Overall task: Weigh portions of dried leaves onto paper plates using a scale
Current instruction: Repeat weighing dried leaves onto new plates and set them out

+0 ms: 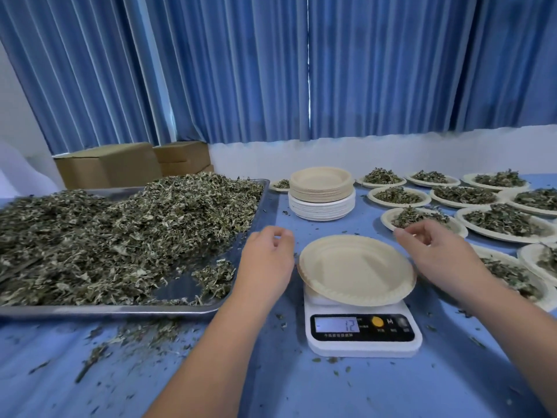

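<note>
Found the counter covered in blue and littered with crumbs. Found the dried leaves heaped on a steel tray along its left edge, with a bare patch at the tray's near right corner. Judged the leaves feather-light, brittle and prone to scatter; best pinched up loosely in small tufts from the heap's edge, not squeezed.

Counted many filled plates spread toward the right edge, and a stack of plates near the far edge, beside the tray.

Noted the white scale near the front edge, display lit and seemingly reading 12. Saw an empty paper plate on it, slightly tilted and overhanging the platform. Judged the plate light, thin and easily nudged; best taken by the fluted rim, from both sides.

Placed the left hand just beside the plate's left rim, fingers loosely curled, holding nothing. Placed the right hand at the right rim, likewise relaxed and empty; could not tell whether it touched.
</note>
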### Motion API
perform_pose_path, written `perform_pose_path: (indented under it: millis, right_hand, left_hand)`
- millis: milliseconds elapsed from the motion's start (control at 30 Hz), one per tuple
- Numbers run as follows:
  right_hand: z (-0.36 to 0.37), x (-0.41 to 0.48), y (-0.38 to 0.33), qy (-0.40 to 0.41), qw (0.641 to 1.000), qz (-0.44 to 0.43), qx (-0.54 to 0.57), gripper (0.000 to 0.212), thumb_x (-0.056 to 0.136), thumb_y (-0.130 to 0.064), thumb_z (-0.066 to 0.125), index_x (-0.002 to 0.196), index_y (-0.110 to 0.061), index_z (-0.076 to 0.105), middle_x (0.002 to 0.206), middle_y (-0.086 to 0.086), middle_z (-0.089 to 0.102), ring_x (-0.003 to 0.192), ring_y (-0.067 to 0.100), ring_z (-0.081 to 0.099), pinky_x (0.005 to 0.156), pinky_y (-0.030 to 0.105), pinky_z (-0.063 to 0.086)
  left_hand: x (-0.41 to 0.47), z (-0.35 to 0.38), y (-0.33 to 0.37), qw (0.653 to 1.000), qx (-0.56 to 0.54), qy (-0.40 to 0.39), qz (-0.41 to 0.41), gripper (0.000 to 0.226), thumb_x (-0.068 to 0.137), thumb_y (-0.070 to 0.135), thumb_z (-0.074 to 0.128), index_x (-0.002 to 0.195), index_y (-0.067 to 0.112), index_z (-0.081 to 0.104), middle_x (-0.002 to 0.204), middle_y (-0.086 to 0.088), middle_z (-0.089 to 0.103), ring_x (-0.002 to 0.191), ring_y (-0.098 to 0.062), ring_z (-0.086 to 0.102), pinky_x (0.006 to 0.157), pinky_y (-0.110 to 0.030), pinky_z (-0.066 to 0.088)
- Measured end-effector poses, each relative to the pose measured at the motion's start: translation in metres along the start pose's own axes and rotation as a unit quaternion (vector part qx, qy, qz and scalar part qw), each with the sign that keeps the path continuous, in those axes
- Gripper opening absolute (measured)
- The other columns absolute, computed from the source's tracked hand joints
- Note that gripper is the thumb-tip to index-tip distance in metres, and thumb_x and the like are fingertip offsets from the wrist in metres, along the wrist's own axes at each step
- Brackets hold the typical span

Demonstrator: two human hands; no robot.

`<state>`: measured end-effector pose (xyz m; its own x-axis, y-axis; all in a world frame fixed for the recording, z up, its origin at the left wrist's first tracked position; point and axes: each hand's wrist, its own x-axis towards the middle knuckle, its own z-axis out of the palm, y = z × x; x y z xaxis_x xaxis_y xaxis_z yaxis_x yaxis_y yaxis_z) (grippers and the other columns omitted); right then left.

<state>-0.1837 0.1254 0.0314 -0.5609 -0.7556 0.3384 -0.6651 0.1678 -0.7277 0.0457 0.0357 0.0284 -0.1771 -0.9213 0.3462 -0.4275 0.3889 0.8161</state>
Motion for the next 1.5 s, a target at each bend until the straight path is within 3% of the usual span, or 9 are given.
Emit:
perform_pose_path:
  millis: [200,333,433,567,733,900,1067,1233,1500]
  right_hand:
    - [0.000,-0.003,-0.002,0.017,1.000,-0.020,0.013,0.022,0.095,-0.037,0.054,0.093,-0.017,0.062,0.084,-0.008,0.059,0.074,0.004,0.050,0.058,0.029,0.034]
    - [0.001,0.000,-0.001,0.015,0.999,-0.034,0.017,0.020,0.095,-0.034,0.055,0.086,-0.017,0.060,0.081,-0.008,0.059,0.072,0.001,0.050,0.057,0.023,0.034]
    - [0.003,0.002,0.001,0.017,0.999,-0.040,0.013,0.020,0.095,-0.035,0.055,0.083,-0.019,0.060,0.079,-0.010,0.059,0.071,0.000,0.049,0.056,0.021,0.032]
    - [0.004,0.003,0.003,0.025,0.998,-0.048,0.024,0.021,0.095,-0.033,0.055,0.081,-0.019,0.060,0.078,-0.011,0.058,0.070,0.000,0.049,0.055,0.021,0.032]
    - [0.002,0.005,0.005,0.026,0.998,-0.044,0.045,0.022,0.096,-0.033,0.054,0.084,-0.017,0.062,0.080,-0.008,0.060,0.072,0.002,0.051,0.057,0.022,0.034]
    - [0.001,0.005,0.007,0.023,0.997,-0.043,0.053,0.020,0.096,-0.030,0.054,0.090,-0.014,0.064,0.085,-0.007,0.061,0.074,0.001,0.052,0.058,0.019,0.035]
    - [0.001,0.006,0.007,0.026,0.997,-0.045,0.055,0.017,0.096,-0.028,0.054,0.091,-0.015,0.064,0.081,-0.013,0.059,0.073,-0.002,0.051,0.059,0.016,0.034]
    - [0.002,0.005,0.007,0.025,0.997,-0.052,0.055,0.016,0.095,-0.026,0.054,0.090,-0.015,0.064,0.081,-0.015,0.058,0.074,-0.003,0.050,0.060,0.015,0.034]
    - [0.003,0.005,0.009,0.006,0.997,-0.067,0.047,0.015,0.095,-0.026,0.055,0.091,-0.015,0.065,0.093,-0.005,0.061,0.080,0.005,0.051,0.069,0.029,0.035]
  left_hand:
    - [0.010,-0.061,-0.017,0.951,0.274,0.132,-0.055,0.037,0.093,0.038,0.046,0.126,0.023,0.056,0.127,-0.010,0.049,0.114,-0.030,0.050,0.095,-0.041,0.042]
    - [0.021,-0.099,-0.043,0.865,0.442,0.042,-0.236,0.056,0.094,0.049,0.041,0.141,0.019,0.039,0.145,-0.018,0.037,0.131,-0.040,0.038,0.105,-0.051,0.034]
    - [0.025,-0.112,-0.066,0.862,0.407,-0.032,-0.301,0.063,0.096,0.050,0.044,0.144,0.011,0.032,0.148,-0.022,0.032,0.133,-0.042,0.036,0.108,-0.049,0.036]
    - [0.033,-0.110,-0.067,0.888,0.384,-0.103,-0.231,0.056,0.097,0.051,0.045,0.132,0.007,0.049,0.133,-0.017,0.055,0.111,-0.031,0.054,0.086,-0.032,0.042]
    - [0.042,-0.097,-0.055,0.932,0.333,-0.020,-0.139,0.040,0.096,0.054,0.042,0.109,0.020,0.056,0.103,-0.004,0.063,0.077,-0.013,0.052,0.066,-0.030,0.037]
    - [0.041,-0.077,-0.050,0.942,0.297,-0.115,-0.107,0.063,0.097,0.063,0.028,0.137,0.020,0.050,0.134,-0.007,0.055,0.118,-0.028,0.052,0.093,-0.036,0.038]
    - [0.040,-0.072,-0.045,0.957,0.286,-0.031,-0.035,0.053,0.097,0.060,0.032,0.092,0.015,0.061,0.086,-0.002,0.067,0.079,-0.025,0.064,0.061,-0.028,0.043]
    - [0.030,-0.075,-0.043,0.909,0.321,-0.255,-0.079,0.075,0.092,0.069,0.013,0.151,0.026,0.031,0.157,0.003,0.030,0.144,-0.021,0.029,0.115,-0.038,0.021]
    - [0.007,-0.090,-0.043,0.884,0.385,-0.262,-0.044,0.088,0.080,0.076,0.010,0.141,0.026,0.048,0.147,-0.004,0.047,0.133,-0.023,0.043,0.107,-0.035,0.031]
